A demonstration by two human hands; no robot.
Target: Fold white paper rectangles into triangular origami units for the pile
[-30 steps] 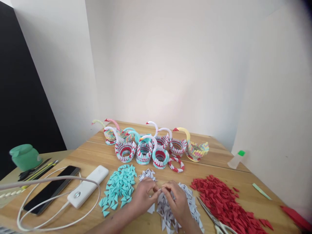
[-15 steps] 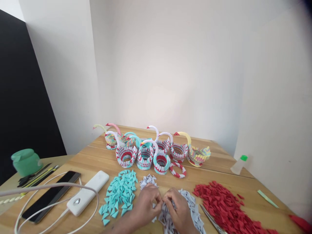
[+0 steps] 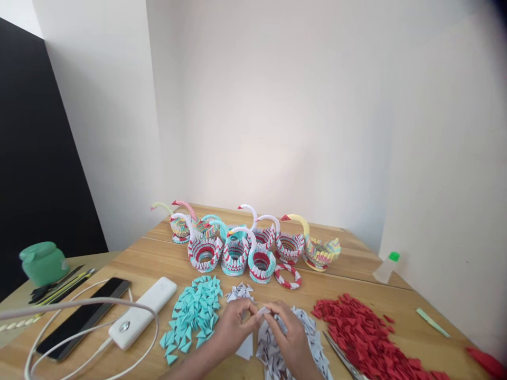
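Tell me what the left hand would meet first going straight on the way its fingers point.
Past the small pale paper piece at its fingertips, the left hand would most likely meet the right hand, whose fingertips face it; depth is hard to judge from this view.

Craft workspace: wooden table (image 3: pixel 340 279), paper swans (image 3: pixel 234 268), scissors (image 3: pixel 341 357)

- Left paper pile (image 3: pixel 196 306): turquoise.
- Small middle pile (image 3: pixel 240 292), larger near pile (image 3: pixel 315 340) and pinched paper piece (image 3: pixel 263 312): pale grey.
- Right paper pile (image 3: pixel 360 332): red.
- Ring (image 3: pixel 292 285): alternating red and white blocks.
- Nearest swan (image 3: pixel 261 274): white neck; turquoise, red and white bands.
- Right-hand swan (image 3: pixel 321 253): yellow neck, red beak, multicoloured body.
- Left phone (image 3: pixel 83 319): black; power bank (image 3: pixel 146 311): white.
- Table (image 3: pixel 356 261): brown, wood-grained.
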